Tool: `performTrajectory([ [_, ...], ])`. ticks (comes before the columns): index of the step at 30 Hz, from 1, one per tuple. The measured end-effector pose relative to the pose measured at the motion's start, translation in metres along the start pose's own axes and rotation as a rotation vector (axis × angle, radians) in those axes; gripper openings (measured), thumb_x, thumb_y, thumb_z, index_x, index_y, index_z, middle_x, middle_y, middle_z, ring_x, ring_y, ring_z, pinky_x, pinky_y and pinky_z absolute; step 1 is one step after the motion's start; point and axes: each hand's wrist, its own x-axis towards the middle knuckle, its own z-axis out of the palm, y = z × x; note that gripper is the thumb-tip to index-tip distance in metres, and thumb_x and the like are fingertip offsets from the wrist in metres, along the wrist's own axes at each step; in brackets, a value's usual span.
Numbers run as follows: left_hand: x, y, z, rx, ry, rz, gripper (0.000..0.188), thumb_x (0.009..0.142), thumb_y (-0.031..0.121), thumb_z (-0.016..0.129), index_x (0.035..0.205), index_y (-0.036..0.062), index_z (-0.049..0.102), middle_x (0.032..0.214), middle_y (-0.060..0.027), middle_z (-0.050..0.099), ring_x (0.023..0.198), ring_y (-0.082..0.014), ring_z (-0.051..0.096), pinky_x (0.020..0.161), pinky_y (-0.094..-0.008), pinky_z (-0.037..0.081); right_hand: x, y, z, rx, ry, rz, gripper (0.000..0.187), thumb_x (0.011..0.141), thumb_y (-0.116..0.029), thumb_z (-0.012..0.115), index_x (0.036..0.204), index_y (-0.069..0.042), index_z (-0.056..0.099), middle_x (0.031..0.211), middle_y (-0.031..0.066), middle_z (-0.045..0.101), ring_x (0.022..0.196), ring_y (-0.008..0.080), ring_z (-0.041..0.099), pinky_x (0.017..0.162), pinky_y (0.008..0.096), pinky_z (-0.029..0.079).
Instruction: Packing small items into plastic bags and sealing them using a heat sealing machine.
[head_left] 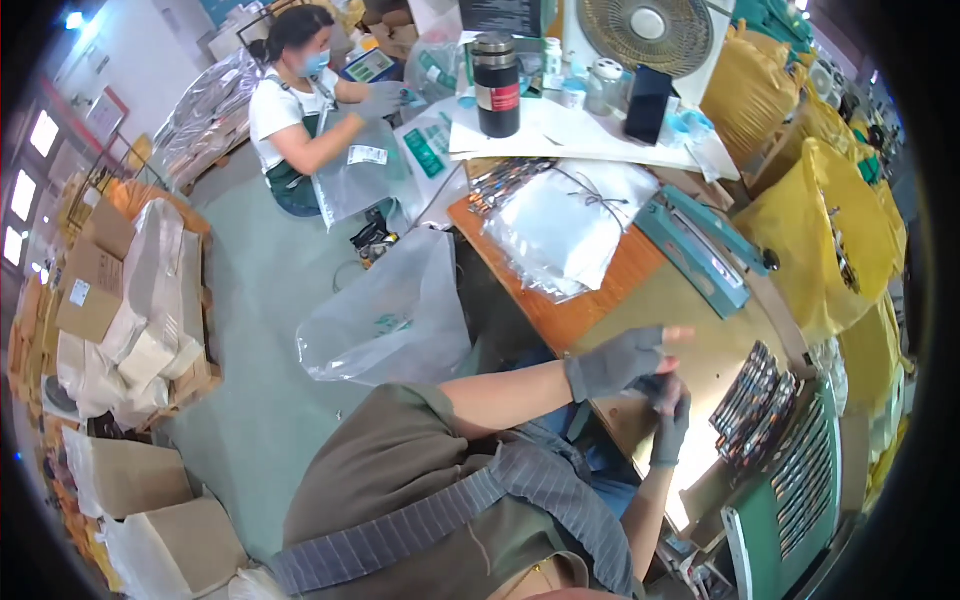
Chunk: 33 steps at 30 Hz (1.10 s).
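My left hand (622,362), in a grey fingerless glove, reaches across from the left above the near table edge. One or more of its fingers point to the right, while the lower ones bend in toward the other hand. Just below, my right hand (672,425), gloved the same way, has its fingers curled up against the left fingertips. Whatever lies between them is too small and blurred to name. To their right, a pile of slim shiny rods (750,405) with dark and orange parts rests on the table (665,320).
Beyond my hands lie clear plastic bags (570,225) and a teal bag sealer (700,255). A green rack of metal rods (805,480) stands right. A thermos (496,90), phone (648,105) and fan (645,30) are farther back. A seated co-worker (300,120) handles a bag. Cartons (95,280) stand left.
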Motion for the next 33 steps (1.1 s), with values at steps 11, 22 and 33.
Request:
performTrajectory([
  [11, 0.072, -0.109, -0.082, 1.563, 0.288, 0.114, 0.064, 0.083, 0.032, 0.061, 0.13, -0.0052, 0.038, 0.132, -0.0247, 0.043, 0.122, -0.0383, 0.043, 0.1, -0.0441, 0.036, -0.052, 0.036, -0.009, -1.253, 0.028, -0.264, 0.066, 0.088, -0.046, 0.049, 0.132, 0.002, 0.041, 0.138, 0.024, 0.039, 0.128, 0.0415, 0.035, 0.107, 0.0498, 0.024],
  [22, 0.077, -0.128, -0.112, 1.589, 0.214, -0.041, 0.079, 0.085, 0.041, 0.057, 0.14, -0.0043, 0.021, 0.141, -0.0278, 0.027, 0.132, -0.0426, 0.028, 0.108, -0.0474, 0.024, -0.05, 0.025, -0.001, -1.209, 0.043, -0.238, 0.063, 0.09, -0.047, 0.044, 0.13, 0.001, 0.044, 0.136, 0.0231, 0.042, 0.127, 0.0405, 0.037, 0.106, 0.0497, 0.025],
  [33, 0.079, -0.134, -0.113, 1.651, 0.251, -0.014, 0.076, 0.086, 0.039, 0.056, 0.139, -0.0045, 0.024, 0.14, -0.0275, 0.032, 0.13, -0.0408, 0.032, 0.108, -0.0444, 0.026, -0.05, 0.026, -0.001, -1.203, 0.052, -0.24, 0.065, 0.088, -0.046, 0.048, 0.131, 0.003, 0.044, 0.136, 0.0247, 0.041, 0.127, 0.0406, 0.037, 0.107, 0.0491, 0.025],
])
